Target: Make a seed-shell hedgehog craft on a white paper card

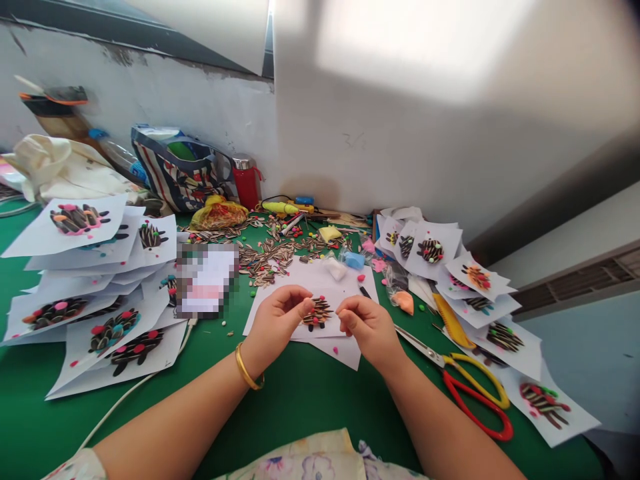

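Observation:
White paper (pixel 280 293) lies on the green table, bearing a small hedgehog-like figure (pixel 319 312) of striped seeds with pink dots and dark feet. At its left edge is my left hand (pixel 284 320), thumb and fingertips pressed together; what they hold, if anything, is too small to tell. My right hand (pixel 367 328) is closed in a pinch at the figure's right side, its fingertips also too small in view to show any content. Sunflower seeds (pixel 270 257) are strewn behind the paper. Blue clay (pixel 354 260) and orange clay (pixel 404 302) sit near its right side.
Finished seed pictures are stacked at the left (pixel 115 333) and right (pixel 505 337). Scissors (pixel 450 367) and a yellow cutter (pixel 453 321) lie right of my right hand. A blurred-out phone-like object (pixel 206 280), white cable (pixel 187 335), red bottle (pixel 245 183) and striped bag (pixel 175 170) are leftward.

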`<state>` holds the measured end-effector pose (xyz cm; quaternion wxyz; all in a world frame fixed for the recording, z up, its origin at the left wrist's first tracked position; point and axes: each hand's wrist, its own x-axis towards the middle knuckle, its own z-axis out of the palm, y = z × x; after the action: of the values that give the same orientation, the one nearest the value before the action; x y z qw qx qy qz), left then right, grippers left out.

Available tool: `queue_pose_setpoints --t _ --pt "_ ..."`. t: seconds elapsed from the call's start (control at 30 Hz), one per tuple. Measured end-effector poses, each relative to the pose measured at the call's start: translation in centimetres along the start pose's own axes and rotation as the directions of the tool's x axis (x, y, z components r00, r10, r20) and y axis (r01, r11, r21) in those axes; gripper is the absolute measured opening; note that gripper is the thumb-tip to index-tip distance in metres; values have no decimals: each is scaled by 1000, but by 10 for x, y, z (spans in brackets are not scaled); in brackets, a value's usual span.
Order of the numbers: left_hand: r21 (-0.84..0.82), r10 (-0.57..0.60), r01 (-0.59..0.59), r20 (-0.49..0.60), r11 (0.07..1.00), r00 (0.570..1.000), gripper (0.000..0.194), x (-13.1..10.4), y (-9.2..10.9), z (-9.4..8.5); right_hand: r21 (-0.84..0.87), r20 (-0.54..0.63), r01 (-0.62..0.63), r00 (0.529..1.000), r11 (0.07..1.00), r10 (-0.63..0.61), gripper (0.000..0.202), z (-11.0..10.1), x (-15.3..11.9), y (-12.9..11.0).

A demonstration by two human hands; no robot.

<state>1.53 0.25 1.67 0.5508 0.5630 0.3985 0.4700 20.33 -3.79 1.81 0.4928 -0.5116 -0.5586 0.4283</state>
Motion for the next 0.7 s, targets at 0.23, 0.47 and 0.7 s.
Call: queue_pose_setpoints --t 0.23,0.47,0.7 --pt "-31 -35 34 -21 999 999 32 1 -3 0 168 5 -54 999 984 54 36 3 5 1" --pt "-2 -32 32 33 999 999 24 -1 2 0 115 36 -71 997 991 68 33 1 2 0" --pt "-21 -13 12 -33 1000 999 35 1 -1 -1 109 -38 -36 998 993 40 35 2 5 5"
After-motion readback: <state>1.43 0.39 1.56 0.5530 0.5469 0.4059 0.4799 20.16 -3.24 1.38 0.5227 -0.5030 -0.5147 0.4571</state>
